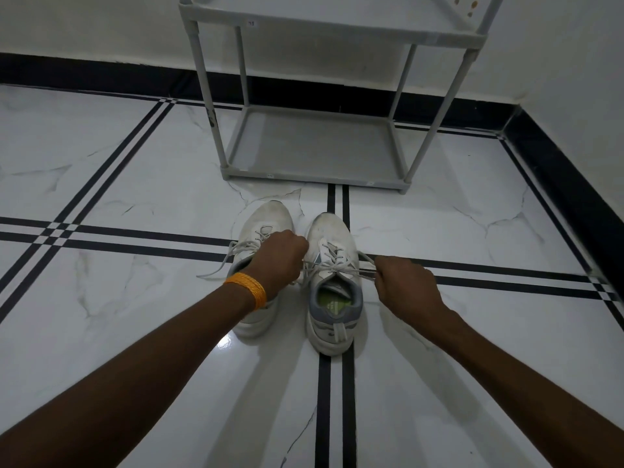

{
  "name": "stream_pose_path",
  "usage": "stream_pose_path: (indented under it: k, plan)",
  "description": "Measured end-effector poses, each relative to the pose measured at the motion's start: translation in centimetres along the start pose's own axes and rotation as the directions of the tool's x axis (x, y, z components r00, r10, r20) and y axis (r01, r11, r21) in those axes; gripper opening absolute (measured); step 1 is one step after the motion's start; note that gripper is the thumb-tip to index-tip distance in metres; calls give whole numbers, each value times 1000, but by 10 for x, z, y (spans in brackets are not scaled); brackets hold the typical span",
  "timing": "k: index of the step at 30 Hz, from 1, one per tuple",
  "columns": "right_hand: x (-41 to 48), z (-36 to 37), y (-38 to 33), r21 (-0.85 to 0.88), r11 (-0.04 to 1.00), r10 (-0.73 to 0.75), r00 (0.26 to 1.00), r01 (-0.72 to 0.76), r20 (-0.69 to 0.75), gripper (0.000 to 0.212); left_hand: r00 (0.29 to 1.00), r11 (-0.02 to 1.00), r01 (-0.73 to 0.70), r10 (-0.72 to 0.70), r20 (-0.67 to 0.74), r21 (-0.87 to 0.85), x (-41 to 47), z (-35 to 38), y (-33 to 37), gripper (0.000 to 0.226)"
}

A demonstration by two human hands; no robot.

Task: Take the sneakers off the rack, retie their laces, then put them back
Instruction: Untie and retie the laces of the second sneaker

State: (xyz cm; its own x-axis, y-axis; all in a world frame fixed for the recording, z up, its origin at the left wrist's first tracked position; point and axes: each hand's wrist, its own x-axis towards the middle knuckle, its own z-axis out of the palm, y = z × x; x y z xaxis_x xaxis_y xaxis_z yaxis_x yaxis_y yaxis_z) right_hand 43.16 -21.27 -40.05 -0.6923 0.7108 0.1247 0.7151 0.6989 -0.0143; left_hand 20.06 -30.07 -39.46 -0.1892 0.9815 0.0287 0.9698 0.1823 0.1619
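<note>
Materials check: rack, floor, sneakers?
Rack: looks like grey matte plastic tubes and corner joints, with thin flat shelf panels, possibly fabric.
Floor: glossy marble-look tile, grey veins, black inlay stripes, bright glare spot.
Sneakers: white synthetic or mesh uppers, scuffed toes, grey padded collars, woven flat laces.

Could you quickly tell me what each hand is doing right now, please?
Left hand: closed on a lace of the right-side sneaker.
Right hand: closed, pinching that sneaker's other lace end.
</note>
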Motion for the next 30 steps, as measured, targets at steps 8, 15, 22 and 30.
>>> stream_pose_path:
  k: [8,15,22,30]
  plan:
    - [-5,6,4,109,970,199,969,-216,146,7,984,989,126,-135,-118,-80,-4,6,-5,10]
    - [-1,7,12,379,855,254,923,-354,290,25,989,989,146,-147,-23,-39,-1,-7,-7,12]
    - [-3,11,16,-96,995,44,995,-35,94,6,998,978,-24,11,64,208,0,-5,-10,19]
    - [-5,13,17,-66,995,81,983,-71,164,13,999,980,-15,5,50,200,-3,-2,-15,19]
